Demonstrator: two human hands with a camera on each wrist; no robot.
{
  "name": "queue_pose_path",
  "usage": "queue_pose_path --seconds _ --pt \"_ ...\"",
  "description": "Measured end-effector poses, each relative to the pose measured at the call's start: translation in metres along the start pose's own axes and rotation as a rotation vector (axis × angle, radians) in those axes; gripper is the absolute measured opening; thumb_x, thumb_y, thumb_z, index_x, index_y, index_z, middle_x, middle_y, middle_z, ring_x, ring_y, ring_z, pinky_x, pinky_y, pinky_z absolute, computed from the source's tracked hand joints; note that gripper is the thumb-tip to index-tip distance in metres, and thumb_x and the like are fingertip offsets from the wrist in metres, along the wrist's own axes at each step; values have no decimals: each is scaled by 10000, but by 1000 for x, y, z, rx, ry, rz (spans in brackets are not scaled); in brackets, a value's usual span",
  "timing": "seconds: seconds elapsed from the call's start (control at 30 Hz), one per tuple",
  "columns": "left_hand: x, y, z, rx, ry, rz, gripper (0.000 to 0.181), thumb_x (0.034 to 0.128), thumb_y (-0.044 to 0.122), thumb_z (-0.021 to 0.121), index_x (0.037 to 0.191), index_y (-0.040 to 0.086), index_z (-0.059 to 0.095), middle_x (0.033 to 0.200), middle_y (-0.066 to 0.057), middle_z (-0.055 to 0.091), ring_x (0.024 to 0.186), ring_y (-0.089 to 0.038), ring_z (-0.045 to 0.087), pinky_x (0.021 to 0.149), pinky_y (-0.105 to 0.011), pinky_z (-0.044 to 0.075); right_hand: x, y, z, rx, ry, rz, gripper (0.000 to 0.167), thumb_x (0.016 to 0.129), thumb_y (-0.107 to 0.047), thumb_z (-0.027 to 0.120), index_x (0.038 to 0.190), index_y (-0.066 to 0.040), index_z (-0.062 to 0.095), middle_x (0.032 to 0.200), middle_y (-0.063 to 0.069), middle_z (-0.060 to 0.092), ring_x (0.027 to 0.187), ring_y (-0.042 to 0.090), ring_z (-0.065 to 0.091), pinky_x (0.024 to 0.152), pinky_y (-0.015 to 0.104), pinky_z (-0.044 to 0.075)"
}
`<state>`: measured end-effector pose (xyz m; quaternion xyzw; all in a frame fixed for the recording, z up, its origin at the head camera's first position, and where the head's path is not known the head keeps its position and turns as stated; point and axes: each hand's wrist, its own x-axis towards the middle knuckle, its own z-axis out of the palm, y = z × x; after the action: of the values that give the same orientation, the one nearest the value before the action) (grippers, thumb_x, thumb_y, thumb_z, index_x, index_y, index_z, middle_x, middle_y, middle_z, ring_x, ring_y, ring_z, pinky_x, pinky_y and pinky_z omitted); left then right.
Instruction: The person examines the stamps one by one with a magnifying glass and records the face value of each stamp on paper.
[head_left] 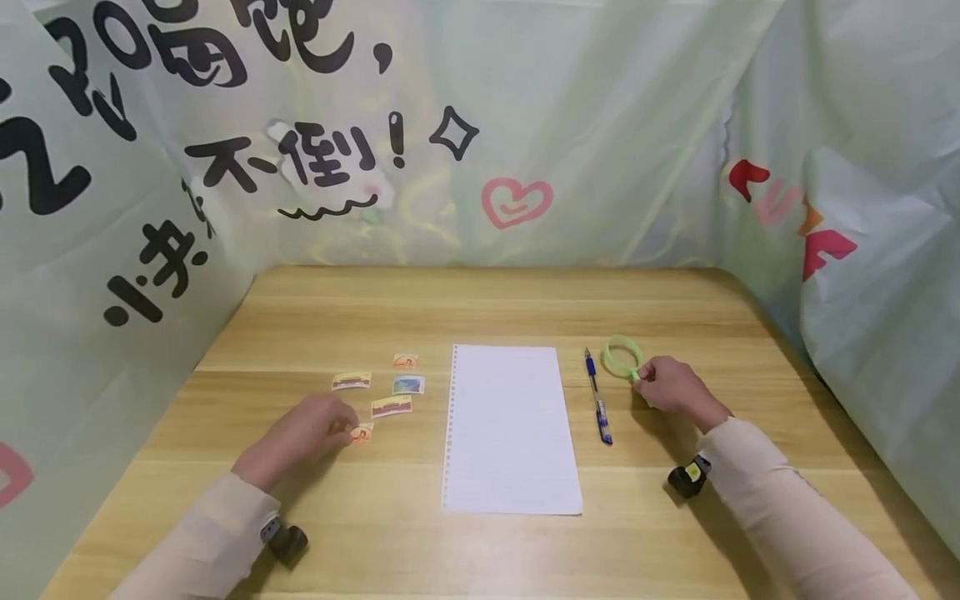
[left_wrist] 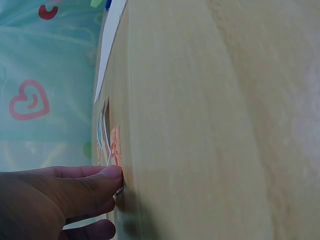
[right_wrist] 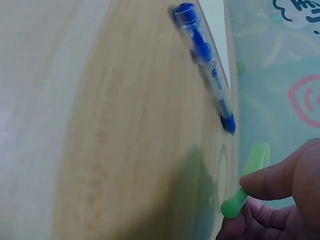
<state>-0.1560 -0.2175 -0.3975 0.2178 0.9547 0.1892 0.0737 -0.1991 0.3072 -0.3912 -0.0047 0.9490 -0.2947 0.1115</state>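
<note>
My left hand (head_left: 307, 435) pinches a small orange stamp (head_left: 362, 432) by its near end, at the left of the table. In the left wrist view, thumb and finger meet at the edge of that stamp (left_wrist: 116, 142), whose border looks perforated. Close beyond lie a yellow-and-maroon stamp (head_left: 392, 406), a blue one (head_left: 408, 384), another yellow-and-maroon one (head_left: 351, 381) and a second orange one (head_left: 405, 361). On the right side, my right hand (head_left: 678, 390) holds a green magnifying glass (head_left: 606, 357) by its handle (right_wrist: 234, 206), between thumb and fingers.
A lined white sheet (head_left: 510, 433) with punched holes lies mid-table. Beside its right edge is a blue pen (head_left: 598, 398), tip pointing away. Printed cloth (head_left: 600, 133) hangs behind the wooden table (head_left: 510, 558) and along both sides.
</note>
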Motion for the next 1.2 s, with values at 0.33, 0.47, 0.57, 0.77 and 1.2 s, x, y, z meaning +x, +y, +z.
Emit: queue_pose_path --seconds 0.33,0.47,0.57,0.77,1.2 --pt "4 1 -3 12 7 -10 135 813 54 747 942 73 709 925 -40 677 875 -253 631 799 -447 525 4 -18 -5 -14 26 -56 191 937 -121 568 995 58 535 868 132 557 687 210 493 561 313 430" --pt "5 2 -3 18 17 -11 133 809 52 751 934 70 705 916 -41 675 872 -257 630 800 -449 523 6 -25 -4 -1 30 -74 177 933 -114 567 991 51 540 865 130 562 687 216 495 561 315 431" --pt "5 1 -2 28 5 0 141 805 35 749 938 55 709 920 -52 678 865 -261 632 793 -443 528 6 -32 -1 6 27 -95 164 925 -101 563 991 49 544 865 125 560 698 216 498 571 314 437" --pt "2 0 -1 27 -17 -28 144 810 26 744 947 54 709 933 -57 676 887 -273 637 799 -450 530 7 -46 7 -8 24 -149 154 925 -90 551 992 48 548 857 113 569 673 203 484 567 313 421" --pt "3 3 -5 18 -50 -69 141 805 35 751 943 51 731 953 -68 695 881 -253 632 810 -452 525 15 -72 27 -18 -11 -241 114 921 -83 554 970 20 560 877 103 598 651 184 503 600 316 445"
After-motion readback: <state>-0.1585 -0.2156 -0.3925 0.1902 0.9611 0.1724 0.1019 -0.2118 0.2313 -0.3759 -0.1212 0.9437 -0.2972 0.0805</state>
